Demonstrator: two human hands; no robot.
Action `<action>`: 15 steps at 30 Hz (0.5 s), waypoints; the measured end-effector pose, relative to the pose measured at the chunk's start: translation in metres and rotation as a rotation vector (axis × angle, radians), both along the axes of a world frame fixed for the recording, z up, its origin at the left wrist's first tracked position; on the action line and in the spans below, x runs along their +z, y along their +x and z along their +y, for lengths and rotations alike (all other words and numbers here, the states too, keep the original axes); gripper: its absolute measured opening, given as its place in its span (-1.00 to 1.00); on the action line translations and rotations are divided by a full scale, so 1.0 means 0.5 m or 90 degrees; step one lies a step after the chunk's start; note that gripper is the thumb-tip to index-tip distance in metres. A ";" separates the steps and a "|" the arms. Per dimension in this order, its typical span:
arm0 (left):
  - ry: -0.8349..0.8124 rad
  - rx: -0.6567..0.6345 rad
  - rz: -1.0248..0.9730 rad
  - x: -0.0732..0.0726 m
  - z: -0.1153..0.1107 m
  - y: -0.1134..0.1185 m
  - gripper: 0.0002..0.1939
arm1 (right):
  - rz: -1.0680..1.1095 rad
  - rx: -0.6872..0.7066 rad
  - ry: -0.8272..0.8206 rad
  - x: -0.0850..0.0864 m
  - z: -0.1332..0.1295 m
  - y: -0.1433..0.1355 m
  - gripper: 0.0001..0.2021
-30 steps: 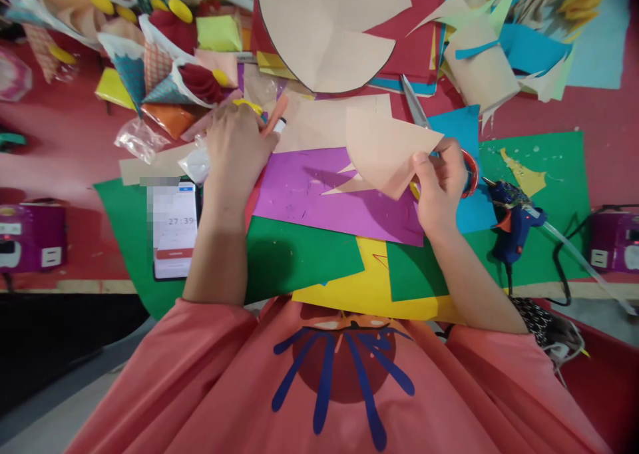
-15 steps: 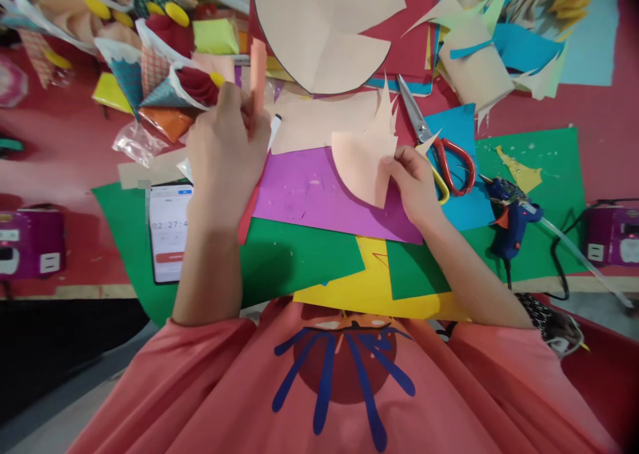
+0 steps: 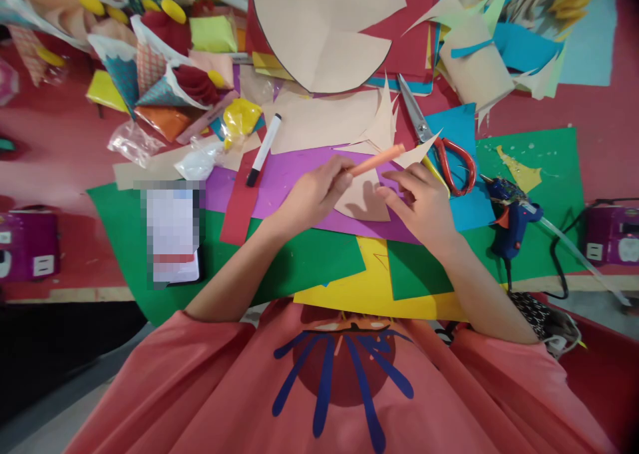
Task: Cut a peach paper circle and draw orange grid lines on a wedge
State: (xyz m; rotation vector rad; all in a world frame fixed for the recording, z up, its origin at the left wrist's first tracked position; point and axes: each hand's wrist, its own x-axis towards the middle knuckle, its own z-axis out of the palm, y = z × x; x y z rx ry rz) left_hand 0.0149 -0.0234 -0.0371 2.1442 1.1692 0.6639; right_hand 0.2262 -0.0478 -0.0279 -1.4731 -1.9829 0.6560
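My left hand (image 3: 319,191) pinches a slim, light-orange stick-shaped thing (image 3: 377,160), tilted up to the right; its exact kind is unclear. Under its tip lies a peach paper wedge (image 3: 367,204) with a curved edge, partly covered by my left fingers, resting on a purple sheet (image 3: 279,188). My right hand (image 3: 417,201) hovers at the wedge's right side, fingers apart, with nothing in it. Right behind that hand are red-and-yellow-handled scissors (image 3: 452,168) and a pointed peach scrap (image 3: 419,153).
A white marker (image 3: 264,149) lies on a red strip (image 3: 237,214). A phone (image 3: 174,234) sits at the left. On the right, a blue glue gun (image 3: 514,224) rests on green paper (image 3: 559,174). Paper cones (image 3: 117,68) and a large peach cutout (image 3: 319,34) lie at the back.
My left hand has come down and right with the orange stick, from near the cones to above the wedge. My right hand has let go of the wedge, which now lies lower.
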 end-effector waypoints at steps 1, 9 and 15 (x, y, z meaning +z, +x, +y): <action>0.039 -0.044 0.005 -0.003 -0.004 0.004 -0.74 | 0.054 0.035 -0.032 0.002 0.003 -0.001 -0.62; 0.352 -0.111 0.120 -0.020 -0.024 0.033 -0.61 | 0.355 0.128 -0.250 -0.018 0.019 -0.019 -0.61; 0.311 -0.137 0.137 -0.022 -0.019 0.023 -0.53 | 0.358 0.155 -0.233 -0.024 0.015 -0.011 -0.56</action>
